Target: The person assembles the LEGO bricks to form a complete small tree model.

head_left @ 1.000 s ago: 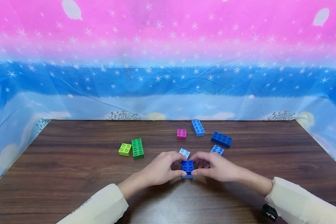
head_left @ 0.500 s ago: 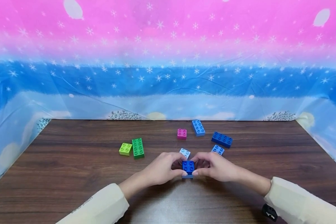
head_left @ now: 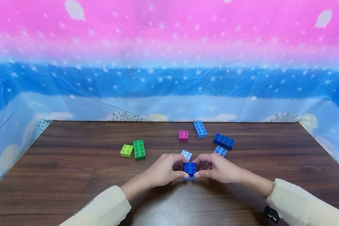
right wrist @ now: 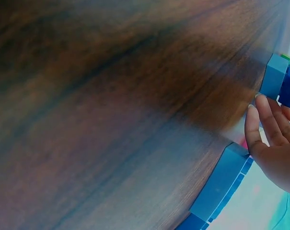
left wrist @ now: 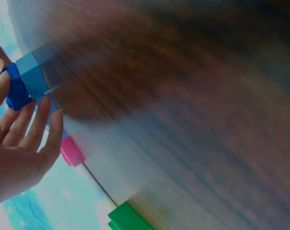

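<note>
A dark blue four-stud building brick (head_left: 190, 169) sits on top of a lighter blue brick (head_left: 189, 178) near the front middle of the table. From its left side my left hand (head_left: 165, 171) pinches the dark blue brick between thumb and fingers. My right hand (head_left: 218, 169) grips the same brick from the right, thumb at the near corner. In the left wrist view the lighter blue brick (left wrist: 33, 75) lies against the table under the dark blue one (left wrist: 17, 88). Just behind the hands is a pale blue brick (head_left: 186, 154), its near side partly hidden.
A medium blue brick (head_left: 220, 151) lies behind my right hand, near a long dark blue brick (head_left: 224, 141). Farther back are a long light blue brick (head_left: 200, 129) and a pink brick (head_left: 183, 135). Lime (head_left: 126, 151) and green bricks (head_left: 139, 149) lie at left.
</note>
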A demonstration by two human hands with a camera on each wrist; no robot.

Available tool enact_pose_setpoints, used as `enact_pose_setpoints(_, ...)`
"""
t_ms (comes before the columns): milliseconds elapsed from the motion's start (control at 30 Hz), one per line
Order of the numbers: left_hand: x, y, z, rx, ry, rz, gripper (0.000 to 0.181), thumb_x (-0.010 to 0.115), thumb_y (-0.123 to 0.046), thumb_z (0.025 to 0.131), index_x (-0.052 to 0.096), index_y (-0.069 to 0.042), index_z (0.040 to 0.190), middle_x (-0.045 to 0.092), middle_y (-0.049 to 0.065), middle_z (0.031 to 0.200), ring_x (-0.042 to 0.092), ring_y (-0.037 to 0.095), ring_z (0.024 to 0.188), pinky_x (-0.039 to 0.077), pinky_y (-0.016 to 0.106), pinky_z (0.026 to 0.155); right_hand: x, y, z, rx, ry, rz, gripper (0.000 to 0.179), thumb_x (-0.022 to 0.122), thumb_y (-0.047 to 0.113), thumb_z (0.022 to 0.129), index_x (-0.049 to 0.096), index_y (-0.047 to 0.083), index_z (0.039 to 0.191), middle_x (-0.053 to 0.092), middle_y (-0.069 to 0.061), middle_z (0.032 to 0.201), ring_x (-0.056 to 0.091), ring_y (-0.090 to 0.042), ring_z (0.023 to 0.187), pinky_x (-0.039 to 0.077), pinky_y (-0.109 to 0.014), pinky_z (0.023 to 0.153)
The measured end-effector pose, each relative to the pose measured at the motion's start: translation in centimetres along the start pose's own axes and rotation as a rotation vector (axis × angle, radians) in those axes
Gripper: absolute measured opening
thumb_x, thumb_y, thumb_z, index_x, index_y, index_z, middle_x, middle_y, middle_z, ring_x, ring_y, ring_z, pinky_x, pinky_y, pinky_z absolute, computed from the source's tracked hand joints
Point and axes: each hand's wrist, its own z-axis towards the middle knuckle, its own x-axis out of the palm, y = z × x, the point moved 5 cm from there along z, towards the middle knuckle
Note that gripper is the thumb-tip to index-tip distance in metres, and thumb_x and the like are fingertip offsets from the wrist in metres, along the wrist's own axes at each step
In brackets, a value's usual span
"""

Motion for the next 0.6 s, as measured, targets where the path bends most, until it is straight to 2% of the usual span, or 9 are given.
enact_pose_setpoints(300,-0.06,0.0,0.09,-0.025,-0.002,0.002,0.024,0.072,-0.014,0.079,0.063,-0.004,0.099,0.065,0.005,0.089,0.063,0.018,0.082,0.049,0.029,0.072,-0.05,0.16,-0.01,-0.037,-0.004,-0.014,0.025,0.065,0.021,0.085,0.061,0.005,0.104,0.062,0.003,0.083,0.058,-0.009,0.074,0.05,-0.026,0.066)
enact_pose_setpoints(600,-0.2,0.08,0.03,-0.03,-0.01,0.012,0.025,0.073,-0.015,0.078,0.064,-0.005,0.098,0.065,0.004,0.088,0.062,0.018,0.08,0.047,0.027,0.069,-0.04,0.16,0.12,-0.039,0.003,-0.013,0.025,0.065,0.023,0.085,0.061,0.007,0.103,0.061,0.004,0.081,0.057,-0.009,0.072,0.05,-0.026,0.064)
